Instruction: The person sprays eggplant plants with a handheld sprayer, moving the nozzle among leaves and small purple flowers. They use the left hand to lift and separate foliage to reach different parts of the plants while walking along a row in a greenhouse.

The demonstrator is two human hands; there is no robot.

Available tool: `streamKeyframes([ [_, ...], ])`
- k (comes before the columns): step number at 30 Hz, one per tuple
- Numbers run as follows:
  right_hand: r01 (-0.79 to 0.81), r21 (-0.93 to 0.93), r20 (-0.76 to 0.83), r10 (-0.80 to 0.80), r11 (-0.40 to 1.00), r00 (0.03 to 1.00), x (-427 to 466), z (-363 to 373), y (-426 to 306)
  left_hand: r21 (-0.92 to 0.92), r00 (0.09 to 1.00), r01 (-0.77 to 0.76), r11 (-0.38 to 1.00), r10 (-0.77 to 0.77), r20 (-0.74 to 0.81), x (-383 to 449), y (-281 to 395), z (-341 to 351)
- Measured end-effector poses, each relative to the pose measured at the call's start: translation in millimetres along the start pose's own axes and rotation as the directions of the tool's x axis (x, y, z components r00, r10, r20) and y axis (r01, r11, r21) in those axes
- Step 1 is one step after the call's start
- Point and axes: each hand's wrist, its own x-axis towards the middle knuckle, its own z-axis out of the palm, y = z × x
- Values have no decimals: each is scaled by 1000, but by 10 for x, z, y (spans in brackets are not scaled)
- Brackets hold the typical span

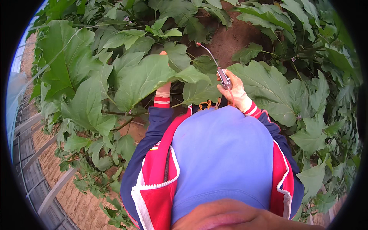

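Observation:
My right hand [236, 87] is wrapped around the grey handle of a spray wand [224, 78], with the thumb along its near side. From the handle a thin curved metal tube [210, 54] runs up and left to a reddish nozzle [198, 44] over bare soil. A pink hose [231, 96] leads from the handle back toward my body. A broad eggplant leaf [143, 79] covers most of my left hand [163, 90]; only the wrist side and a fingertip above the leaf edge show. Whether its fingers hold anything is hidden.
Dense eggplant plants with pale purple flowers [126, 19] stand on both sides. A strip of brown soil [230, 37] runs between them ahead. A thin string [61, 51] crosses the left leaves. Curved greenhouse ribs [57, 187] and plastic film [15, 95] line the far left.

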Motion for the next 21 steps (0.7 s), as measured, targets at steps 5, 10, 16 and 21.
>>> streamKeyframes([
  [5, 22, -36, 129, -17, 999, 992, 799, -207, -53, 610, 896, 291, 738, -434, 98, 107, -1175, 183],
  [10, -36, 71, 200, 21, 997, 980, 1465, -462, -15, 794, 854, 286, 536, -518, 42, 13, -1635, 47],
  [16, -55, 153, 364, -4, 987, 931, 2177, -790, 54, 785, 779, 447, 429, -618, -106, 332, -1551, 220],
  [21, 32, 247, 405, -133, 969, 905, 2965, -1059, 55, 787, 903, 372, 493, -389, -183, 632, -1286, 710],
])
